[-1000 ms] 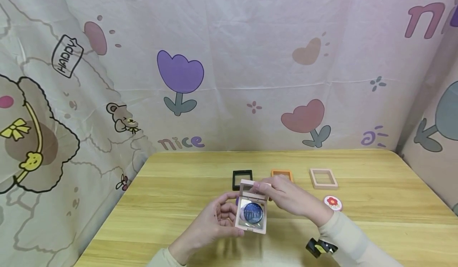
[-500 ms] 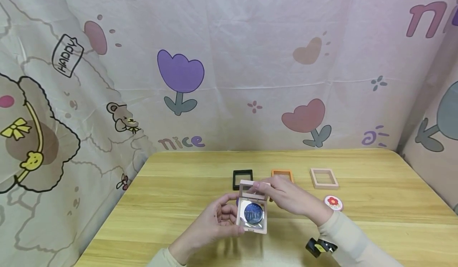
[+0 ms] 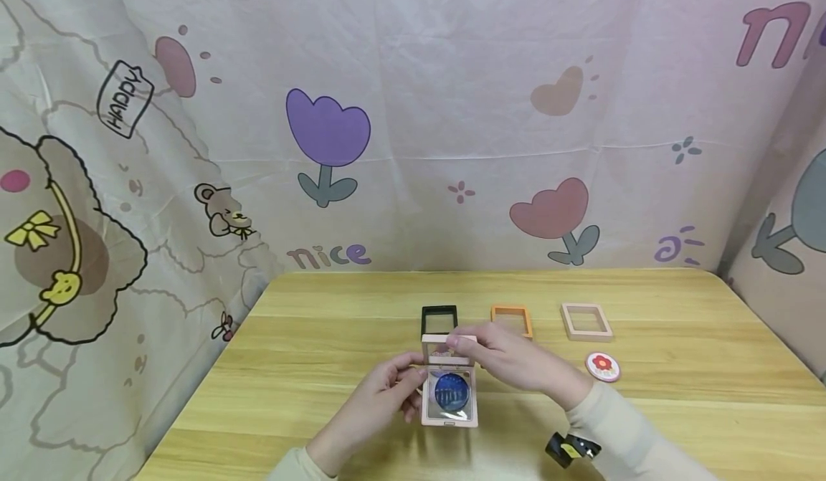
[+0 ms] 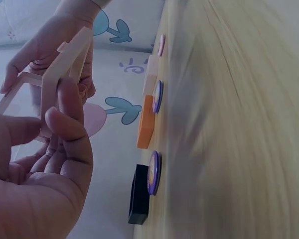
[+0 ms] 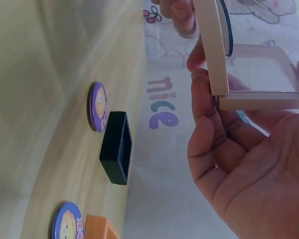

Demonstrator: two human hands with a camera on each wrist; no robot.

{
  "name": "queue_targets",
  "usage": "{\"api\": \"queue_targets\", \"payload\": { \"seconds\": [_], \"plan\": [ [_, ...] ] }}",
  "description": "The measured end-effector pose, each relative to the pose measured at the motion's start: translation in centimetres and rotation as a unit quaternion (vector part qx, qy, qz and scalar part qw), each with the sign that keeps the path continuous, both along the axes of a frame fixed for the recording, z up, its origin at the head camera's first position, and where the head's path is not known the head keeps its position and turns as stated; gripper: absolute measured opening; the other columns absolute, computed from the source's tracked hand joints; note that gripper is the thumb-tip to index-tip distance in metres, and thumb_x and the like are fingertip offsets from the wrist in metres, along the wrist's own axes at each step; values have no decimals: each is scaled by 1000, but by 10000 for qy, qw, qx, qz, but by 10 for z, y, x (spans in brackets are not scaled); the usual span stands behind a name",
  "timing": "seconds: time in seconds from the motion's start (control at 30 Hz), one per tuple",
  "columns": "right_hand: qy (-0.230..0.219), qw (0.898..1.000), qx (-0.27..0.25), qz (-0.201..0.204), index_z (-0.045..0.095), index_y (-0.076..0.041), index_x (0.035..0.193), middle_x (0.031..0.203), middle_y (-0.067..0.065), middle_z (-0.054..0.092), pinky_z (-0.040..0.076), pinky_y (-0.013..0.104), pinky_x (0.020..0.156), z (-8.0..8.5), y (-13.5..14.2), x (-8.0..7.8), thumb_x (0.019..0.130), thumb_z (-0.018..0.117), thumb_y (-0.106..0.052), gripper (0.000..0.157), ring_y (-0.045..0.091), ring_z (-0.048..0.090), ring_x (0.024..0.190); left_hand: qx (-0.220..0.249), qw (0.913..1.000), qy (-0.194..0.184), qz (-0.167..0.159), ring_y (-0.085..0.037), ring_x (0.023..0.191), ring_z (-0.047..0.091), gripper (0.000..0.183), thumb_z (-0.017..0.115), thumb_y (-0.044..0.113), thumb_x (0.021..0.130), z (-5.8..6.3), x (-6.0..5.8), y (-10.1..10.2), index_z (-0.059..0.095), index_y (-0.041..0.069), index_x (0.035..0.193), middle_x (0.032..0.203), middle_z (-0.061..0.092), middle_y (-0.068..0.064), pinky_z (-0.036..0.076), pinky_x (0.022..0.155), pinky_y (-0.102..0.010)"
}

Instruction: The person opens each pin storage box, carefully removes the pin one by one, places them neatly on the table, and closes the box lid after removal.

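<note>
A pale pink hinged display frame (image 3: 474, 413) with clear panels is held off the table, its two halves unfolded. On the lower panel lies a round blue badge (image 3: 452, 392); its edge shows in the right wrist view. My left hand (image 3: 381, 391) grips the frame's left side near the hinge, thumb in front and fingers behind. With thumb and fingers, my right hand (image 3: 510, 355) holds the upper half, which tilts up. In the left wrist view, the frame (image 4: 51, 84) appears edge-on between both hands.
Beyond the hands stand a black frame (image 3: 424, 320), an orange frame (image 3: 512, 310) and another pink frame (image 3: 603, 336). A red-flower badge (image 3: 603, 366) lies on the right. Two purple-rimmed badges, one beside the black frame (image 5: 98, 107), show in the right wrist view.
The held frame has shifted slightly down in the head view. My left thumb has moved from its lower corner up the left side. The right hand moved slightly left with the upper half.
</note>
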State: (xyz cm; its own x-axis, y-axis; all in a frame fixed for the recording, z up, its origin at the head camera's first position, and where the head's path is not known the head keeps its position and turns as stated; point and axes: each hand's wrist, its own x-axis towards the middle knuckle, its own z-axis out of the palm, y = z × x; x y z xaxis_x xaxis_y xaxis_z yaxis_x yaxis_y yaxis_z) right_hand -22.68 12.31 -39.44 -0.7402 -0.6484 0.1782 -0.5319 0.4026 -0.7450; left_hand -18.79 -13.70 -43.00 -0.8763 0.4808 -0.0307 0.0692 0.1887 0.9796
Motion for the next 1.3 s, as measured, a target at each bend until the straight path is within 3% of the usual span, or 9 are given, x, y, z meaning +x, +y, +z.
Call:
{"api": "queue_targets", "payload": {
  "seconds": [0.2, 0.47, 0.63, 0.73, 0.87, 1.0, 1.13, 1.3],
  "plan": [
    [63, 9998, -24, 175, 77, -14, 125, 122, 6, 80, 59, 34, 98, -2, -6, 2, 117, 44, -34, 40, 20, 75, 114, 45, 9999, -73, 144, -7, 70, 60, 33, 57, 19, 111, -4, -1, -3, 63, -2, 136, 87, 69, -3, 54, 60, -17],
    [-5, 9999, 81, 110, 75, -14, 128, 124, 7, 80, 59, 35, 98, -5, -10, 1, 117, 43, -37, 42, 21, 75, 115, 36, 9998, 2, 179, -6, 69, 59, 29, 58, 18, 111, -7, -3, -8, 64, -3, 129, 84, 69, 2, 53, 61, -17],
    [-15, 10000, 48, -35, 72, -15, 128, 108, 1, 78, 58, 29, 84, -5, -12, 1, 115, 48, -39, 36, 13, 71, 96, 32, 9995, -58, 323, -7, 70, 59, 27, 58, 17, 110, -7, -3, -9, 65, -3, 127, 85, 70, 2, 53, 62, -16],
    [27, 9996, -45, -268, 69, -19, 132, 111, -3, 75, 57, 26, 79, -4, -14, 2, 111, 57, -41, 33, 9, 67, 95, 48, 9993, -60, 379, -6, 70, 59, 27, 58, 17, 110, -6, -4, -11, 64, -4, 127, 85, 69, 2, 53, 62, -17],
    [453, 9954, -327, -784, 68, -20, 130, 116, -5, 72, 57, 27, 80, 0, -15, 4, 100, 75, -42, 38, 8, 64, 101, -4, 9988, -20, 480, -7, 69, 59, 29, 57, 17, 111, -5, -5, -14, 63, -6, 128, 85, 68, 1, 53, 61, -17],
    [1111, 9856, -609, -1116, 67, -21, 112, 100, -6, 69, 55, 27, 74, 6, -16, 7, 90, 86, -31, 31, 9, 61, 92, 35, 9977, -117, 663, -6, 70, 58, 31, 57, 16, 111, -5, -9, -18, 61, -8, 129, 84, 66, 2, 54, 62, -17],
    [1703, 9797, -506, -928, 72, -21, 102, 93, -9, 71, 55, 24, 73, 10, -21, 14, 89, 86, -21, 19, 7, 64, 86, 122, 9959, -227, 865, -6, 71, 58, 32, 57, 17, 111, -7, -13, -20, 61, -8, 131, 85, 67, 1, 53, 62, -17],
    [2186, 9743, -80, -532, 82, -14, 107, 95, -6, 80, 59, 22, 76, 12, -30, 22, 91, 86, -20, 18, 5, 71, 87, 112, 9952, -150, 955, -7, 71, 59, 32, 58, 18, 110, -9, -15, -23, 62, -7, 129, 84, 67, 1, 54, 63, -17]
  ]
}}
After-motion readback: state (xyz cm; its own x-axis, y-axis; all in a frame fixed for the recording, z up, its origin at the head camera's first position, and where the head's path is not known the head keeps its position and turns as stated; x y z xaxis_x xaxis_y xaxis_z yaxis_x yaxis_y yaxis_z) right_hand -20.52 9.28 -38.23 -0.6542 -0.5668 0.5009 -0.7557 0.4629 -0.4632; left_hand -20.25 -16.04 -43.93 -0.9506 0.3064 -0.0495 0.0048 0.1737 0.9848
